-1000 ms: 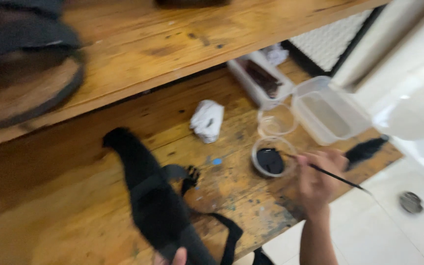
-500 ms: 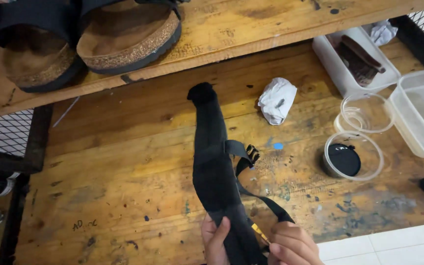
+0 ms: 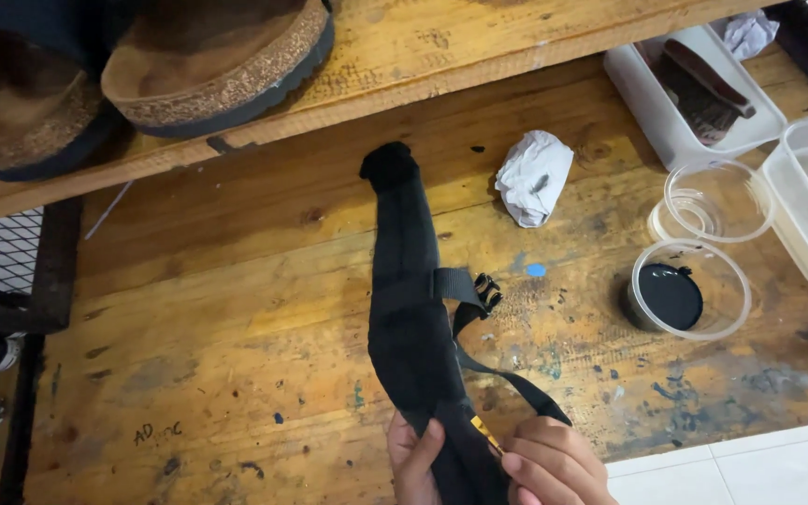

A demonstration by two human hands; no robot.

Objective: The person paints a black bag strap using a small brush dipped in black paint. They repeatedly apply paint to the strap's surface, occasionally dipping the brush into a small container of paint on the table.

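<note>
In the head view, both hands sit at the bottom edge, grasping the near end of a long black fabric piece (image 3: 409, 309) that lies lengthwise on the wooden worktop (image 3: 236, 327). The left hand (image 3: 415, 463) has its thumb pressed on the fabric's near end, fingers curled beneath. The right hand (image 3: 554, 463) pinches the same end beside a small yellow tab (image 3: 484, 433). A black webbing strap (image 3: 479, 337) with a buckle (image 3: 488, 292) loops off the fabric's right side and trails toward the right hand.

Half a second ago the grip was much the same; the view has since drawn closer, and the fabric lies in the same place. A second ago the right hand held a thin brush over the pot of black paste, and now it is on the fabric.

That clear pot of black paste (image 3: 689, 292) stands well to the right, an empty clear cup (image 3: 717, 198) just behind it. A crumpled white cloth (image 3: 533, 178) lies beyond the fabric. On the shelf above rest two cork-soled sandals (image 3: 217, 56).
</note>
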